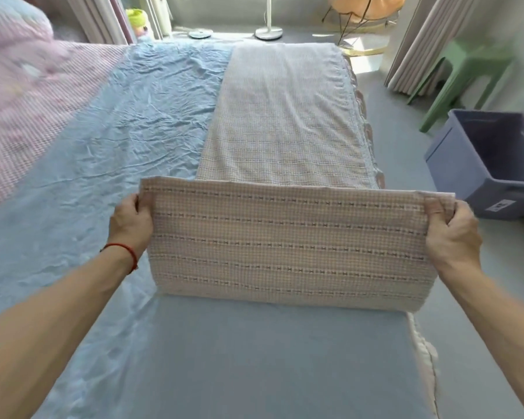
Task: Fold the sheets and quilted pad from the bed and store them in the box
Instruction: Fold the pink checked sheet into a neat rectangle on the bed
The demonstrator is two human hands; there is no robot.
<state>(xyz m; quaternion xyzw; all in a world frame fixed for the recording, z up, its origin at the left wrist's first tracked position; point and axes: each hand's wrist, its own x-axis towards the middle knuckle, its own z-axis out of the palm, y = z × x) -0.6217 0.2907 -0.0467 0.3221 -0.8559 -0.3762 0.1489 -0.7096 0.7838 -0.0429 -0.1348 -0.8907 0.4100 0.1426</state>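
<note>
A long checked sheet (285,122), folded into a narrow strip, lies along the right side of the bed. Its near end (288,246) is lifted off the bed, showing a pinkish check with dark dashed lines. My left hand (132,220) pinches the lifted end's left corner. My right hand (452,229) pinches its right corner. Under it spreads a wrinkled light blue sheet (127,140) covering the bed. A blue-grey storage box (454,170) stands open on the floor to the right of the bed.
A pink checked quilt (28,95) is bunched at the bed's far left. A green stool (463,74) stands behind the box. A white lamp base (268,33) and an orange chair (366,7) are beyond the bed. Curtains hang at both sides.
</note>
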